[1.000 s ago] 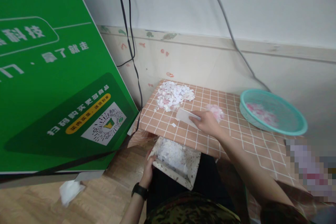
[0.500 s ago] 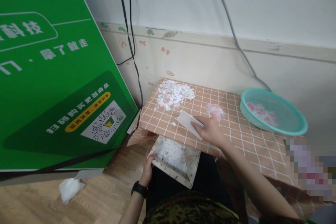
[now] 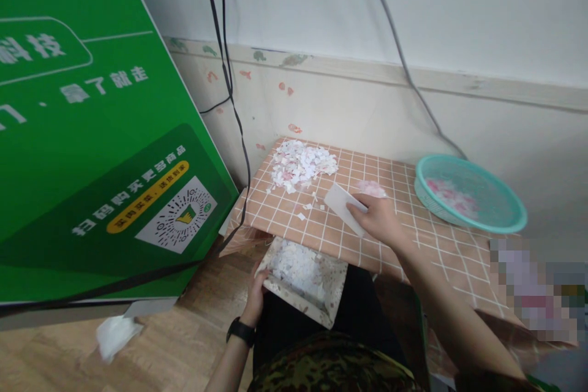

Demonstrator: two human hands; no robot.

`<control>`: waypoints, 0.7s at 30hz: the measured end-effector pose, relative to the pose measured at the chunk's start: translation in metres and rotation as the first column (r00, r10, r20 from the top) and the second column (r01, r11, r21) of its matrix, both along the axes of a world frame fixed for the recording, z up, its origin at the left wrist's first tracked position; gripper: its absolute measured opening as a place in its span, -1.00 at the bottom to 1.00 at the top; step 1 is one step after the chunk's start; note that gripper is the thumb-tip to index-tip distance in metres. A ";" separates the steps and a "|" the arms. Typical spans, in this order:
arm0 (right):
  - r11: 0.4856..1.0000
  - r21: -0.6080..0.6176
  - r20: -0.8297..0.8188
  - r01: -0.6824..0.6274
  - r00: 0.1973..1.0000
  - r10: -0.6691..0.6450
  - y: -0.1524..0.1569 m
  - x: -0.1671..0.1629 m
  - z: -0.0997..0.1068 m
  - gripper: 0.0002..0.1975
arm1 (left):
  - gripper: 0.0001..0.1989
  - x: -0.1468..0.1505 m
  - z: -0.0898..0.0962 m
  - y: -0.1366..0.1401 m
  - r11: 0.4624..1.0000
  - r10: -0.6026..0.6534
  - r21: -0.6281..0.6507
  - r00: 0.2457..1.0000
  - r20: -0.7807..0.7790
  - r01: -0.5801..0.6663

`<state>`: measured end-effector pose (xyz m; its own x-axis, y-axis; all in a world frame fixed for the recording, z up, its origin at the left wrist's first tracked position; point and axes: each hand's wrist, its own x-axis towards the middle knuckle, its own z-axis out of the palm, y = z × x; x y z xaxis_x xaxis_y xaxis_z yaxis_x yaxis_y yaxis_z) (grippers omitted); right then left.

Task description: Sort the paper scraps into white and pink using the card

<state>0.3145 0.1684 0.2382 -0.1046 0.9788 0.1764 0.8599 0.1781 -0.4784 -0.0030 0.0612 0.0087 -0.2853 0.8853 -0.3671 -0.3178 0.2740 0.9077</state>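
My right hand (image 3: 377, 215) is closed on a flat white card (image 3: 342, 205), held at a slant over the checked tabletop (image 3: 271, 211). A few loose paper scraps (image 3: 302, 216) lie left of the card, and a larger heap of white and pinkish scraps (image 3: 301, 165) sits at the far left of the table. Partly behind my right hand is a small pink-white pile (image 3: 371, 188). Below the table's front edge my left hand (image 3: 257, 285) grips the left side of a speckled shallow tray (image 3: 324, 312). White scraps (image 3: 296, 266) cover much of the tray's inside.
A turquoise basket (image 3: 514, 211) with pink-white bits stands at the table's right. On the left rises a large green sign (image 3: 114, 135), with black cords (image 3: 239, 128) hanging beside it. A crumpled white bag (image 3: 117, 334) lies on the wooden floor. The wall runs along the table's back.
My right hand and the card have moved slightly to the right, away from the heap, and more loose scraps show left of the card. My left hand still holds the tray.
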 end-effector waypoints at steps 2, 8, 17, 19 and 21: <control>1.000 -0.008 -0.010 -0.026 1.000 0.026 0.002 0.002 -0.003 -0.69 | -0.51 0.000 -0.001 0.000 1.000 -0.002 0.000 1.000 -0.003 0.002; 0.991 -0.001 0.004 -0.132 0.991 0.132 -0.006 0.006 -0.002 -0.69 | -0.51 0.000 -0.002 -0.001 0.999 -0.005 -0.037 1.000 0.010 0.006; 0.982 -0.096 -0.106 -0.165 0.982 0.155 -0.024 -0.005 -0.004 -0.71 | -0.50 0.001 0.003 -0.001 1.000 -0.007 -0.029 1.000 0.009 0.007; 0.987 -0.073 -0.105 -0.146 0.985 0.138 -0.025 -0.009 -0.010 -0.71 | -0.47 0.001 0.004 0.000 1.000 -0.016 -0.025 1.000 0.008 0.017; 0.992 -0.033 -0.111 -0.125 0.986 0.121 -0.026 -0.013 -0.016 -0.71 | -0.47 0.001 0.004 -0.001 1.000 -0.012 -0.024 1.000 0.002 0.012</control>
